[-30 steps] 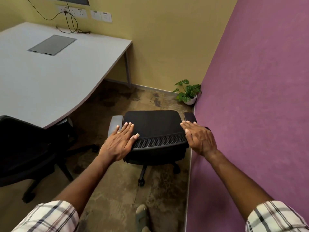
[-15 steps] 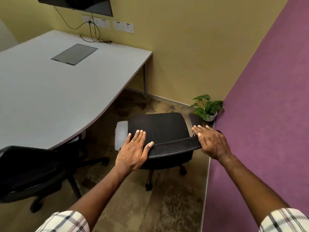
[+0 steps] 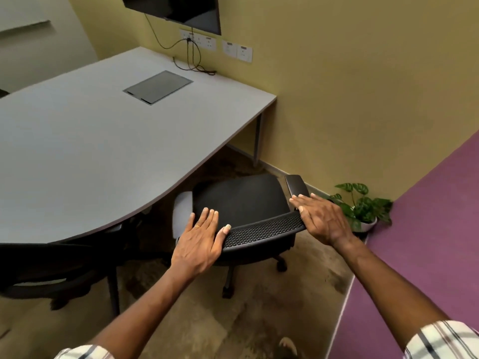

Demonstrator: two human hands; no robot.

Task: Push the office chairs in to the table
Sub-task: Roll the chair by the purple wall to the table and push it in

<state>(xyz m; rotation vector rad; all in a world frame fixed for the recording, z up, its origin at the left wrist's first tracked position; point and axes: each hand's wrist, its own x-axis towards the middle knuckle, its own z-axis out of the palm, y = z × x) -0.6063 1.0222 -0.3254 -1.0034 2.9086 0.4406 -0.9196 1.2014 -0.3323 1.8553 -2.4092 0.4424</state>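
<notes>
While both our hands sit on the chair's backrest (image 3: 261,230), neither one wraps it: fingers flat and spread, palms down on the top edge. Left hand (image 3: 201,243) covers the left end of the mesh rim, thumb out along it, ring on one finger. Right hand (image 3: 320,220) covers the right end, fingertips reaching over toward the right armrest (image 3: 296,185). No pinch, no closed grasp, just flat contact.

Chair (image 3: 241,200) faces the table (image 3: 103,151), seat front close to the curved table edge; we can't tell if the seat is under the top. Left armrest (image 3: 182,211) is just beside the edge. Its base and casters show below the seat on the mottled floor (image 3: 259,320).

Second chair (image 3: 51,265) is at lower left, dark, partly under the table edge.

Table top has a grey inset panel (image 3: 158,86) and a cable (image 3: 193,60) running up to wall sockets (image 3: 198,40). Screen (image 3: 178,9) hangs above those. Potted plant (image 3: 363,206) stands in the corner where the yellow wall meets the purple wall (image 3: 427,229), right of our right hand. Striped sleeves (image 3: 440,340) at the bottom corners.
</notes>
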